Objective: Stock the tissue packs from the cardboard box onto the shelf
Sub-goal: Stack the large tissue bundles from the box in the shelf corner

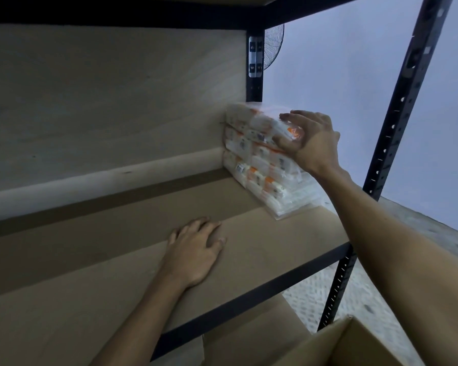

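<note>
Right hand (pixel 312 143) grips the top white-and-orange plastic-wrapped tissue pack (pixel 259 120) of the stack at the brown board shelf's (pixel 249 247) rear right corner. Left hand (pixel 196 249) lies open, flat on the shelf.

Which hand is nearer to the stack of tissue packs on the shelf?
Right. The right hand touches the top of the tissue stack. The left hand lies flat on the shelf board, apart from the stack.

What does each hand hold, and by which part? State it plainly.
The right hand has its grip on the top tissue pack at its near end. The left hand lies flat on the shelf, holding nothing.
</note>
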`<state>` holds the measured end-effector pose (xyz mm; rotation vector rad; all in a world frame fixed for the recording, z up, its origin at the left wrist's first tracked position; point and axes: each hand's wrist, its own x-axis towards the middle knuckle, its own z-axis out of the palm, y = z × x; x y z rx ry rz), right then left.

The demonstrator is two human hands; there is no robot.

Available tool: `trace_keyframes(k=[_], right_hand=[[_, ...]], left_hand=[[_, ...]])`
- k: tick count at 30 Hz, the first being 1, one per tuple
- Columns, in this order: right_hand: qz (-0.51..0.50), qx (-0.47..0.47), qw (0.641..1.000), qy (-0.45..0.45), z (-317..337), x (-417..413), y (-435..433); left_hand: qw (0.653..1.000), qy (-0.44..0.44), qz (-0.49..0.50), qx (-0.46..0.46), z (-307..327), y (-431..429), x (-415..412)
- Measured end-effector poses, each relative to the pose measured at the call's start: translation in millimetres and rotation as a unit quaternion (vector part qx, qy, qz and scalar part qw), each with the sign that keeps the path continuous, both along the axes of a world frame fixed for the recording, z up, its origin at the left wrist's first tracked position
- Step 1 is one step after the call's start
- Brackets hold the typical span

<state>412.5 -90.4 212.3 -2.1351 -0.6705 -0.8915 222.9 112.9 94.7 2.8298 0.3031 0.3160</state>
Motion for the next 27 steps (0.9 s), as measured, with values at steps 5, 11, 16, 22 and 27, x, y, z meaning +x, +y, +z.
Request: trace_keyframes(k=[5,11,16,22,27], right_hand=[[-0.004,-0.003,1.0,-0.007,1.0,2.0,5.3],[0.015,-0.03,0.999,0.015,2.7,13.8,0.5],[0.002,-0.042,0.999,0.019,-1.1,11.9,2.7],[-0.011,-0.056,0.998,0.03,0.1,7.9,1.2],[-0.009,-0.062,0.997,0.044,0.7,0.7,-0.6]], left_hand=[[1.0,0.003,-0.001,-0.008,0.9,-1.2,-1.4],[1.0,0.007,-0.001,-0.006,1.0,-1.5,-1.6],[1.0,0.009,0.002,-0.004,1.1,-1.9,-1.4],[1.0,0.007,0.002,-0.006,0.4,-1.8,-0.5],[1.0,-0.004,0.0,-0.003,-1.9,-0.9,0.0]])
